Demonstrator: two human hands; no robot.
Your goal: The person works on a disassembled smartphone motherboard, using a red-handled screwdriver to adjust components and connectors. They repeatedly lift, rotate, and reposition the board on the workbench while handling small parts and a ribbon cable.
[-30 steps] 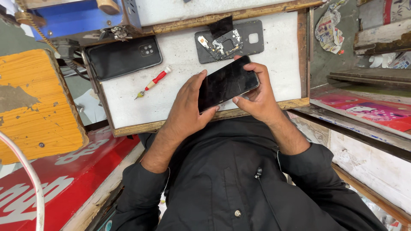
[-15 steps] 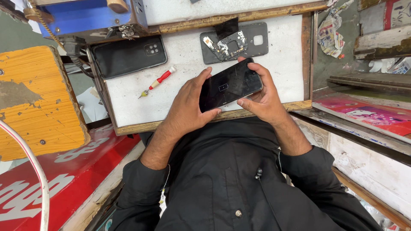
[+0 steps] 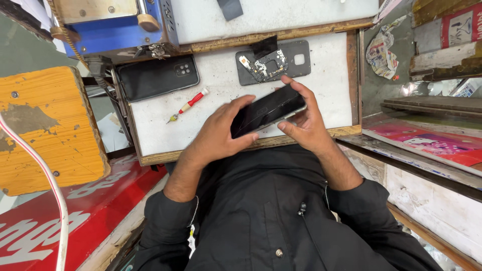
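Looking down through the head view, both hands grip one black smartphone (image 3: 267, 110) at centre frame, held above the near edge of a white work board (image 3: 160, 128) with a wooden rim.

Left hand (image 3: 221, 133): thumb and fingers are curled closed around the lower-left end of the phone, with the thumb lying over the glass. Right hand (image 3: 306, 123): it closes on the upper-right end, fingers wrapped behind the far edge and the thumb tip pressed on the near long edge.

Orientation: the long axis of the phone runs from lower left to upper right of the frame, glass side up. Each hand holds one end, so neither is nearer than the other.

Materials: the phone face is glossy, dark and flat, with thin light lines that may be cracks or reflections. Its side edge looks like pale metal.

Surroundings on the board:
- a red-handled screwdriver (image 3: 189, 105), left of the hands;
- a dark phone back cover (image 3: 157, 77) with a camera cluster, upper left;
- an opened grey phone frame (image 3: 272, 62) showing circuit parts, directly above the hands.
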